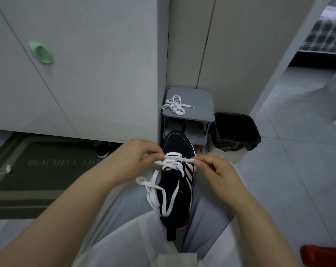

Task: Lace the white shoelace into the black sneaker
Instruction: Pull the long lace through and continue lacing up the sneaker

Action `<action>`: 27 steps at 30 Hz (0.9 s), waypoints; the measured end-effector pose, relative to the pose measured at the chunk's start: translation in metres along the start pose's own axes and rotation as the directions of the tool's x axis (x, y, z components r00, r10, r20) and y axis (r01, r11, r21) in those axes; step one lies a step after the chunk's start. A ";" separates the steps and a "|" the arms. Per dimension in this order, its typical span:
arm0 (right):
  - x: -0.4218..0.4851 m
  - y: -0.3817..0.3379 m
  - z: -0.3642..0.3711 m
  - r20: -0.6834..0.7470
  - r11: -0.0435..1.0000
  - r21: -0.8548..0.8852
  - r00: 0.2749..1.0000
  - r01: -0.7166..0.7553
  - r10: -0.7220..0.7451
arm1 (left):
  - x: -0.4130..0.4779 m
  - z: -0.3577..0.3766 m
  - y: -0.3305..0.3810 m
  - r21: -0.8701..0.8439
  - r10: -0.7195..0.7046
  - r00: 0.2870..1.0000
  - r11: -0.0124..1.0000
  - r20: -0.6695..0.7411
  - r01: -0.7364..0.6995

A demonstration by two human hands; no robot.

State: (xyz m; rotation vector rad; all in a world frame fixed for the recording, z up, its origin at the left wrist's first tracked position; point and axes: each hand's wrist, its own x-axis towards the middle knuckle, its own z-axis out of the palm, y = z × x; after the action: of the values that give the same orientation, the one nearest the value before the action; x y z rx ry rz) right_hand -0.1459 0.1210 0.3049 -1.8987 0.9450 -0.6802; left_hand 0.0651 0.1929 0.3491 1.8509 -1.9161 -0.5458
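A black sneaker [177, 143] with white side stripes lies between my knees, toe pointing away from me. A white shoelace [164, 191] crosses its front eyelets, and its loose ends trail in loops over the tongue toward me. My left hand [133, 158] pinches one strand of the lace at the left of the eyelets. At the right of the eyelets, my right hand [220, 170] pinches another strand. The lace runs taut between both hands across the shoe.
A second white shoelace [175, 105] lies bunched on a small grey shoe rack [199, 105] against the wall ahead. A bin with a black liner [235, 132] stands to its right. A dark doormat [45, 166] lies on the left, beneath white cabinets.
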 end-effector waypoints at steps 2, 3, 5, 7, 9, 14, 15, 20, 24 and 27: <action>-0.002 0.008 -0.002 -0.012 0.998 -0.065 1.000 -0.001 0.000 | -0.006 -0.005 -0.012 0.028 -0.045 0.998 0.999 -0.052 0.046; -0.002 0.011 -0.002 -0.014 0.995 -0.099 1.000 -0.005 0.003 | -0.009 -0.004 -0.019 0.047 -0.065 0.995 0.997 -0.074 0.068; -0.003 0.016 0.000 -0.017 0.989 -0.148 1.000 -0.025 0.023 | -0.016 0.002 -0.034 0.080 -0.101 0.991 0.991 -0.088 0.108; -0.002 0.018 0.003 -0.042 0.983 -0.170 0.997 -0.066 0.059 | -0.023 0.015 -0.045 0.142 -0.173 0.983 0.973 -0.064 0.181; -0.002 0.017 0.007 -0.091 0.979 -0.174 0.992 -0.106 0.092 | -0.029 0.028 -0.051 0.164 -0.203 0.972 0.961 -0.119 0.221; -0.005 -0.012 0.031 -0.008 0.997 -0.049 0.998 -0.062 0.062 | -0.037 0.044 -0.018 -0.122 -0.007 0.963 0.992 -0.270 -0.027; -0.006 -0.019 0.038 0.042 1.000 -0.014 0.999 -0.028 0.029 | -0.036 0.046 -0.009 -0.152 0.033 0.971 0.986 -0.235 -0.070; -0.003 -0.026 0.054 -0.028 0.984 0.066 0.985 -0.166 0.168 | -0.025 0.052 -0.004 -0.225 0.011 0.986 0.973 -0.167 -0.049; 0.003 -0.020 0.060 -0.058 0.946 -0.275 0.985 -0.174 0.164 | -0.025 0.057 -0.020 -0.135 -0.085 0.942 0.990 -0.324 0.043; 0.004 -0.021 0.073 -0.005 0.880 -0.437 0.979 -0.184 0.202 | -0.021 0.064 -0.025 0.028 -0.079 0.963 0.996 -0.257 0.089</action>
State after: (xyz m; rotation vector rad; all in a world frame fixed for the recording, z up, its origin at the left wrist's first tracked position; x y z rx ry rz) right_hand -0.0811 0.1582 0.2904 -2.1531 1.3257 -0.3221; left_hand 0.0513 0.2124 0.2815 1.9290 -1.6964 -0.2792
